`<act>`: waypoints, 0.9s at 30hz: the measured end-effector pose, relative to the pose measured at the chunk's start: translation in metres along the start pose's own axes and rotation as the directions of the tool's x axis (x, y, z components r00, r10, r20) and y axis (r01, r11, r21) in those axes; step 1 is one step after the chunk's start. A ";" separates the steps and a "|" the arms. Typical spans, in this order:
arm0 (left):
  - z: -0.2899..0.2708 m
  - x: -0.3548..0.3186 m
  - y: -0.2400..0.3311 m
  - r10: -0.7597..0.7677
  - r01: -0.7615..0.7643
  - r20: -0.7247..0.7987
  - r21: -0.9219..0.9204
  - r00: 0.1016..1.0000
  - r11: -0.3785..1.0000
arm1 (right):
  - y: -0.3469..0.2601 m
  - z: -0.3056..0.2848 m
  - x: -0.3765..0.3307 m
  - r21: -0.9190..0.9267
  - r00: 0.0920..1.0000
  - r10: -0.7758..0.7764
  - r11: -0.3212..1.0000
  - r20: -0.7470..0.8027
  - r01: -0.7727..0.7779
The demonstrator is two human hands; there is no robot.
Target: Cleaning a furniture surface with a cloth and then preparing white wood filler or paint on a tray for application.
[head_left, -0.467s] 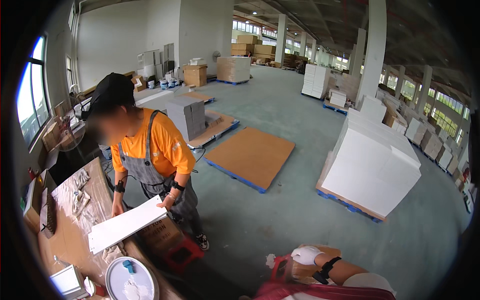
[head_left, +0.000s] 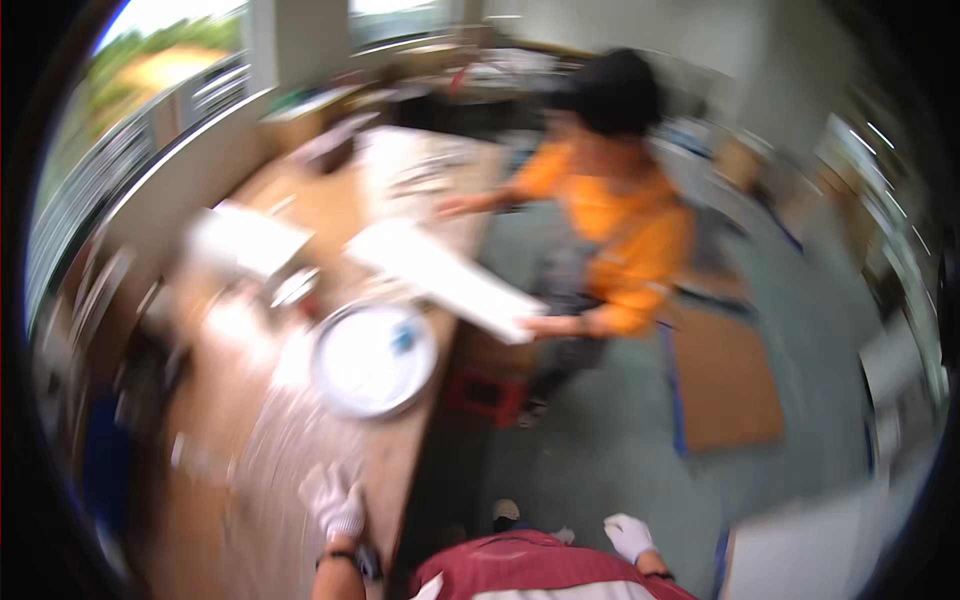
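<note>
My left hand (head_left: pixel 333 503), in a white knit glove, is over the plastic-covered workbench (head_left: pixel 385 480), fingers spread and nothing in them. A round pale lid or tub (head_left: pixel 365 375) with a blue object (head_left: pixel 404 338) on it lies beyond that hand. To the right of the bench, my right hand (head_left: pixel 629 537), also white-gloved, hangs low over the floor; motion smears its fingers. Across from me a person in an orange shirt (head_left: pixel 640 240) has both hands by a long white board (head_left: pixel 450 280), which lies partly over the bench edge.
A white box-like item (head_left: pixel 250 240) and a small blurred container (head_left: pixel 296 290) stand on the bench. Under its right edge is a red stool (head_left: pixel 485 397). A brown-topped pallet (head_left: pixel 725 380) lies on the floor at right, with a large white stack (head_left: pixel 810 550) nearer me.
My view has swung left toward the bench, blurring the picture. My left hand has come into view over the bench. The other person's one hand has moved off the board's near side toward the bench.
</note>
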State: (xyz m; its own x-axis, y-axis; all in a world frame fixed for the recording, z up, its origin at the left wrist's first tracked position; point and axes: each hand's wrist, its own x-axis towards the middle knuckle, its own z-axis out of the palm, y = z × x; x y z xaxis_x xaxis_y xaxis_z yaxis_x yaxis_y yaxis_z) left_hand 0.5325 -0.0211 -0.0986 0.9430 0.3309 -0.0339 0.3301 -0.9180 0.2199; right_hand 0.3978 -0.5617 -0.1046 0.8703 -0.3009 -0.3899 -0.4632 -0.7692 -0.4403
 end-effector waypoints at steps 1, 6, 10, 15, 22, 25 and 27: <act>0.001 -0.008 0.005 0.003 -0.003 0.000 -0.007 1.000 1.000 | 0.018 -0.006 0.010 -0.009 0.999 -0.027 1.000 0.024 0.028; 0.026 -0.117 -0.023 -0.417 0.420 -0.054 0.063 0.907 0.905 | 0.053 -0.063 0.126 -0.184 0.869 -0.398 0.869 0.292 0.460; 0.034 -0.261 -0.057 -0.809 0.822 -0.147 0.070 0.569 0.565 | -0.033 -0.070 0.187 -0.165 0.865 -0.464 0.853 0.191 0.495; -0.003 -0.388 -0.058 -0.955 0.920 0.041 -0.260 -0.294 -0.294 | -0.115 -0.055 0.214 -0.141 0.706 -0.630 0.706 0.323 0.694; 0.000 -0.369 -0.111 -0.999 0.998 -0.021 0.044 0.040 0.039 | -0.217 -0.008 0.178 -0.073 0.531 -0.702 0.570 0.475 0.819; 0.025 -0.280 -0.103 -0.980 0.980 0.032 0.017 0.197 0.198 | -0.260 0.007 0.145 -0.056 0.466 -0.727 0.511 0.504 0.858; 0.021 -0.247 -0.115 -0.932 0.932 -0.023 0.006 0.362 0.362 | -0.288 0.017 0.134 -0.044 0.419 -0.736 0.470 0.532 0.882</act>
State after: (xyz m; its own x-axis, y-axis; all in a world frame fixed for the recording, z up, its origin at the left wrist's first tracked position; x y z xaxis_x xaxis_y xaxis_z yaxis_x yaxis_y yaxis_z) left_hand 0.2621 -0.0019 -0.1357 0.0334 0.9802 -0.1950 0.9988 -0.0256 0.0425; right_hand 0.6445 -0.3704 -0.0440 0.6163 0.7399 -0.2698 0.5570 -0.6517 -0.5147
